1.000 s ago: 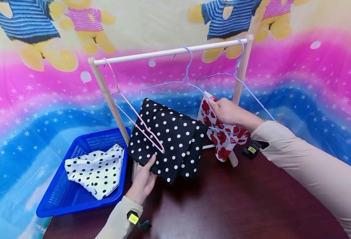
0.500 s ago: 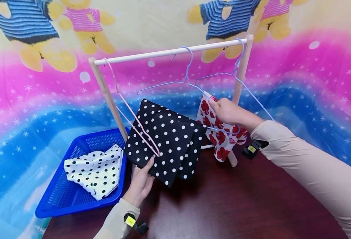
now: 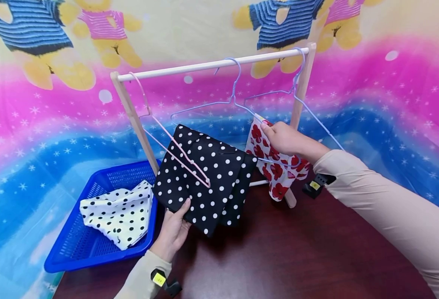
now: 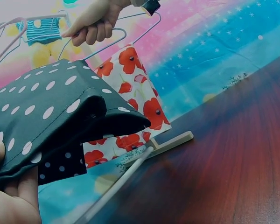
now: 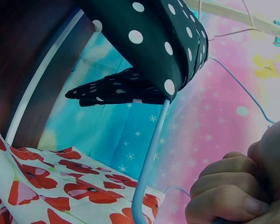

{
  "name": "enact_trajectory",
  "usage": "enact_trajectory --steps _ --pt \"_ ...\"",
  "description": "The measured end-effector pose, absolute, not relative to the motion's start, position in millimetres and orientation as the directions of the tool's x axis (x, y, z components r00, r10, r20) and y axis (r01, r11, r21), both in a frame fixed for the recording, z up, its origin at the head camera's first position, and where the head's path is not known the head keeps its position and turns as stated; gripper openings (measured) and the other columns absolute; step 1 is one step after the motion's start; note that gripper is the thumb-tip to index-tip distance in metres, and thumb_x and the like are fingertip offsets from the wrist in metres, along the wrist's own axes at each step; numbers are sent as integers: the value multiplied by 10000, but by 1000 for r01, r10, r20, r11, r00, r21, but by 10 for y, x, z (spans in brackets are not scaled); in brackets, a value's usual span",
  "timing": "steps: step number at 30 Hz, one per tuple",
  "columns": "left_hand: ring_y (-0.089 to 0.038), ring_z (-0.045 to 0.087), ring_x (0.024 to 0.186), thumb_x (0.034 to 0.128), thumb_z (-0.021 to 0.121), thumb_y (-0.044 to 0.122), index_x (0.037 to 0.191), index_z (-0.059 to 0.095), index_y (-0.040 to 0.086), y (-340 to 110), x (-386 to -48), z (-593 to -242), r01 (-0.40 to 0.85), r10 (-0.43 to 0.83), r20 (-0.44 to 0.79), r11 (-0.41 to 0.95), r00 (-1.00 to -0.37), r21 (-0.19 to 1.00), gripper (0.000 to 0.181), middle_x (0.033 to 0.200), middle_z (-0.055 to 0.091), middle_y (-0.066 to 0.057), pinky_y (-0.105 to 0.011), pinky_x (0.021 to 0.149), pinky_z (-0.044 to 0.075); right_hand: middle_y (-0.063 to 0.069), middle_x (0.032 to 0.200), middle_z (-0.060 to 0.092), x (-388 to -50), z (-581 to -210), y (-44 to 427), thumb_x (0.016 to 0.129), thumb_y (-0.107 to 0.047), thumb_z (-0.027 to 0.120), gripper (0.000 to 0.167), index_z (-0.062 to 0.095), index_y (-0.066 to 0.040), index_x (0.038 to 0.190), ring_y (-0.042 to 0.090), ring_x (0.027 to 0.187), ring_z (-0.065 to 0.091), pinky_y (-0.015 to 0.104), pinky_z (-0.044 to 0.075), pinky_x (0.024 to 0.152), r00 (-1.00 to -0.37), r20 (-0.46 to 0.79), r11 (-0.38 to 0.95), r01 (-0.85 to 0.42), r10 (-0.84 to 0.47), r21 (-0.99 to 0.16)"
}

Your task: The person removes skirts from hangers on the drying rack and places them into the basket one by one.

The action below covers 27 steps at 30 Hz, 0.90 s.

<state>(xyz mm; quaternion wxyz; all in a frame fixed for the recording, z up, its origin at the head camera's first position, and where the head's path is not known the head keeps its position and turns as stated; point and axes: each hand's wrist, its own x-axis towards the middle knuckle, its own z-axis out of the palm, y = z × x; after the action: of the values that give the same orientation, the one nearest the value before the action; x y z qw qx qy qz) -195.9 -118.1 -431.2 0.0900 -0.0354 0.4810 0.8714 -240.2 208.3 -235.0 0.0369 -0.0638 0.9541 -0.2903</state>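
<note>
My left hand (image 3: 172, 232) pinches the lower left edge of a black cloth with white dots (image 3: 204, 178), thumb on top and fingers beneath. The cloth is folded over the lower bar of a blue wire hanger (image 3: 204, 105), whose right end sticks out of it. My right hand (image 3: 284, 139) grips that hanger's right shoulder; its curled fingers show in the right wrist view (image 5: 233, 186). Behind this hand, a white cloth with red flowers (image 3: 277, 180) hangs by a second blue hanger (image 3: 318, 120). A pink hanger (image 3: 178, 155) dangles in front of the black cloth.
All three hangers hook over the white rail (image 3: 189, 69) of a small wooden rack. A blue basket (image 3: 64, 259) at the left holds a white cloth with black dots (image 3: 124, 214). Rack and basket stand on a dark red-brown table (image 3: 279, 257), with a printed backdrop behind.
My left hand has drawn the black cloth slightly left and down. The pink hanger has swung a little left, then back right. My right hand has stayed nearly still.
</note>
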Motion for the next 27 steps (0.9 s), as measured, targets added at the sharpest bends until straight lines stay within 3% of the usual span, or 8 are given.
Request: enact_trajectory --steps 7,19,27 --pt "-39 719 976 1046 553 167 1201 564 206 -1200 -1962 -4322 -200 132 -153 -511 -979 836 161 1038 749 113 -245 860 568 -10 522 343 -2407 -2355 2094 1121 -381 224 557 480 -54 750 118 414 322 229 325 419 -990 -34 822 -92 -134 -562" --pt "-41 716 995 1044 561 184 1236 551 189 -1205 -1940 -4342 -201 124 -160 -495 -979 845 192 1058 748 119 -242 875 560 -30 503 313 -2405 -2365 2098 1122 -386 222 570 380 -128 639 113 409 297 235 306 421 -987 -45 804 -97 -152 -587" --pt "-49 721 992 1043 564 188 1259 521 178 -1210 -1933 -4354 -204 130 -161 -494 -978 845 221 1065 744 107 -251 873 574 -20 506 323 -2413 -2375 2105 1119 -400 220 570 385 -125 647 120 408 310 233 316 419 -988 -42 802 -93 -146 -590"
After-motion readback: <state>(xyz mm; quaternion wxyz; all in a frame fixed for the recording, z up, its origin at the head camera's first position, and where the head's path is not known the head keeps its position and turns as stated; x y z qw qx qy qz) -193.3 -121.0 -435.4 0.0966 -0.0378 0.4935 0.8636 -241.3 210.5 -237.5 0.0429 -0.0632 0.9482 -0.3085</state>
